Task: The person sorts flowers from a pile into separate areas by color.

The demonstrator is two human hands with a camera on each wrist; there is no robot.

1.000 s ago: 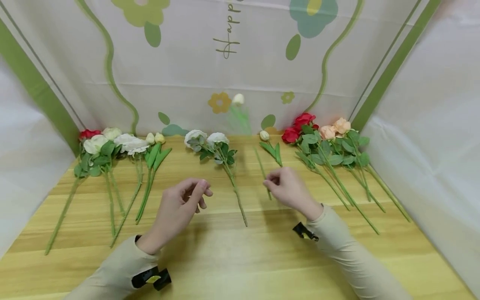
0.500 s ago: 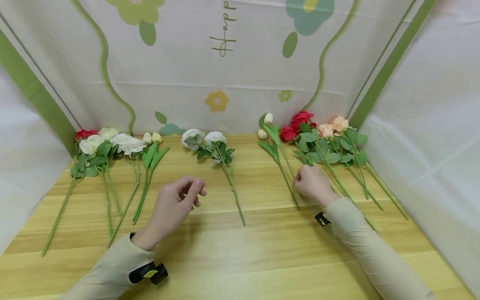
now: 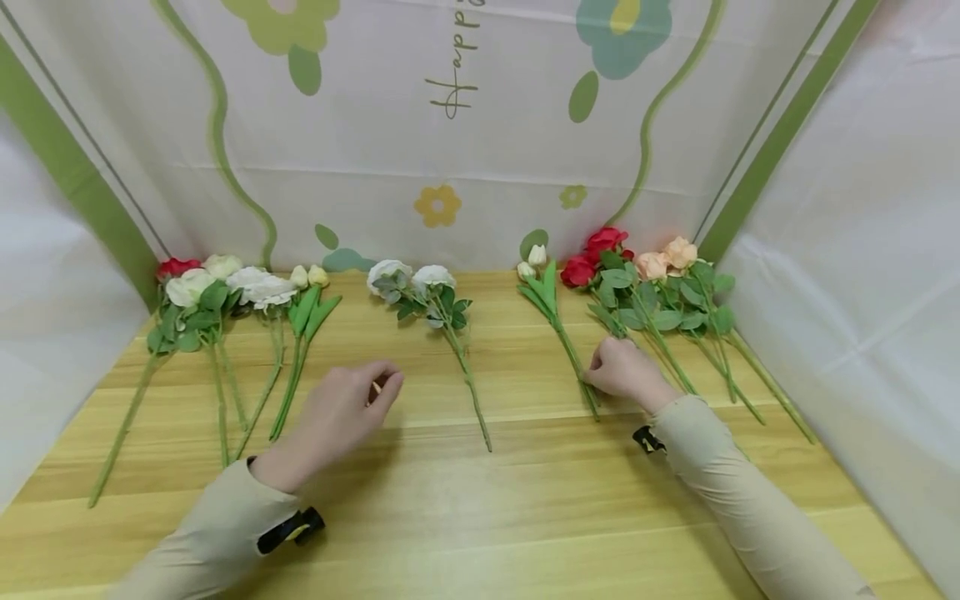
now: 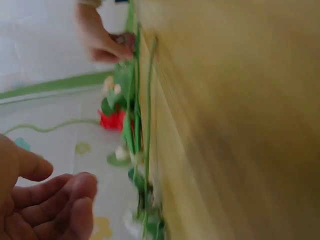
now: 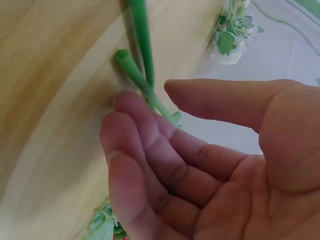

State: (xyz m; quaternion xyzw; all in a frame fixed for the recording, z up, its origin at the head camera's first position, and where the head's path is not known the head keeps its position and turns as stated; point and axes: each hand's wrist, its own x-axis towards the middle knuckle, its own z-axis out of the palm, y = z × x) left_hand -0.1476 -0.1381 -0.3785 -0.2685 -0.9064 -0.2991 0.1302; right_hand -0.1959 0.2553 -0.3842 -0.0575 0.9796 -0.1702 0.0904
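Observation:
Two white tulips with green leaves lie side by side on the wooden table, right of the middle. My right hand is beside their lower stems. In the right wrist view its fingers bend loosely next to a green tulip stem, and the thumb stands apart from them. Over the table, left of the middle, my left hand hovers with loosely curled fingers and holds nothing. Between the hands lies a stem with white blooms.
Red roses and peach roses lie at the right. On the left are white blooms, a red one and pale yellow tulips. A printed cloth hangs behind the table.
My right hand has carried a raised white tulip rightward and laid it beside the other; its fingers have loosened from the stem. My left hand has drawn slightly left and turned.

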